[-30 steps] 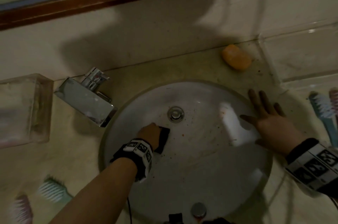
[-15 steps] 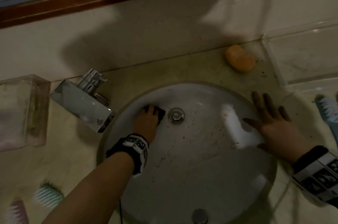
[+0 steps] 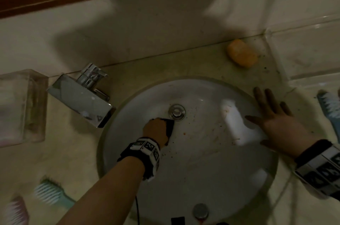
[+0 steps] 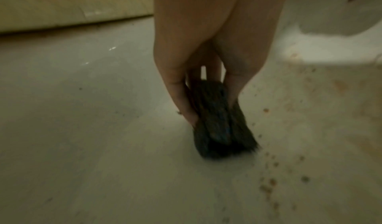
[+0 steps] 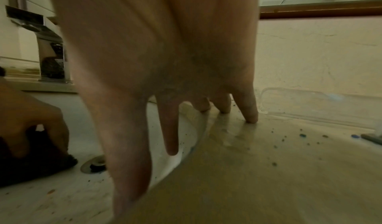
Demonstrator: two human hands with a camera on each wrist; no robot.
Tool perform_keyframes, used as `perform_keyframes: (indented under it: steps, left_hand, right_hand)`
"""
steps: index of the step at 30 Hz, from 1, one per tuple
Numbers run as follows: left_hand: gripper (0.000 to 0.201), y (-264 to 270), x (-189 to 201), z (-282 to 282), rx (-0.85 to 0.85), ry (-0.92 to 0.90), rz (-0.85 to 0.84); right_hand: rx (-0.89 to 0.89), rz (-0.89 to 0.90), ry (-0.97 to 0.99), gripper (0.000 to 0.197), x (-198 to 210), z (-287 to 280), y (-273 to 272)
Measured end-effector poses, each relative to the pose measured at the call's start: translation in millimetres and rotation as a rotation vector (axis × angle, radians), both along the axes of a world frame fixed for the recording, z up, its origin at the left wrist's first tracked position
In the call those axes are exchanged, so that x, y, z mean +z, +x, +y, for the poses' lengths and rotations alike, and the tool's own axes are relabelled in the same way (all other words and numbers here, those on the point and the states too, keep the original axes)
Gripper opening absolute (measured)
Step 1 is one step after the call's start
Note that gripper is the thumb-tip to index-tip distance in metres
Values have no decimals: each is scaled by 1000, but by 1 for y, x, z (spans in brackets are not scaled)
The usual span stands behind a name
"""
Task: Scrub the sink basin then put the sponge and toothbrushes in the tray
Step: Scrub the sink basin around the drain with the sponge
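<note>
My left hand [image 3: 156,130] grips the sponge [image 3: 169,127] beside the drain [image 3: 177,112], right hand [image 3: 277,123] flat on the basin [image 3: 211,178] rim; specks remain, toothbrushes [image 3: 49,192] untrayed

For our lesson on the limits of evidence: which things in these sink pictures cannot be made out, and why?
- Sponge: mostly covered by the left hand in the head view; blurred in the left wrist view.
- Toothbrushes at right: cut off by the head view's edge, handles unseen.
- Toothbrushes at lower left: blurred, partly cut off.
- Tray: contents unclear through glare.
- Sink basin: largely blocked by the right hand in the right wrist view.
</note>
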State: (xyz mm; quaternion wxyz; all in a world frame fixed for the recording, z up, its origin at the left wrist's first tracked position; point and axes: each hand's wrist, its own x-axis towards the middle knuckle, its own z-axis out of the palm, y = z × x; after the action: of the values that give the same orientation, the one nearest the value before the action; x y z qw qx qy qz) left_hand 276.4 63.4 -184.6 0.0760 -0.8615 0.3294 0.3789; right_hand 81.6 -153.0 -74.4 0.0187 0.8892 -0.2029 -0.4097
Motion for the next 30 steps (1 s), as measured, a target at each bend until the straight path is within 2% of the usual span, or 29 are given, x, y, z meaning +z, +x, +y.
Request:
perform_keyframes:
  steps: [2,5,6,8,9,12,16,20,25,27,29,30]
  left_hand:
    - [13,0,7,0,-13,43,94]
    - [34,9,4,5,39,-67,113]
    - [37,13,2,5,69,-171,37]
    - [33,22,-3,3,40,-410,-240]
    - [32,25,-5,0,-20,-433,-312]
    - [39,34,-22,-2,-120,-356,-346]
    - [40,33,-26,-12,-106,-211,-283]
    - [41,21,-12,-12,-34,-161,-133]
    - [41,2,-2,-4,-176,-10,26]
    - [41,8,1,-1,-251,-40,4]
    - [45,18,5,-1,-305,-216,-83]
    - [36,23,11,-4,-334,-275,-123]
  right_hand:
    - [1,-4,3,77,-1,0,-1]
    - [-3,-17,5,75,-3,0,-1]
    - [0,-18,4,74,-3,0,-1]
    - [2,-20,5,71,-4,0,-1]
    - [-4,-17,8,70,-4,0,-1]
    - [-21,-26,13,73,-5,0,0]
    - [-8,-26,4,77,-7,-2,-2]
    - [-34,-67,10,74,-11,-3,-3]
    - [-11,-62,-22,69,-10,0,-4]
    - [-33,-136,0,71,-14,-1,-6]
    - [-70,-202,-8,76,-17,-3,-9]
    - [-81,-223,-13,78,-16,-3,-10]
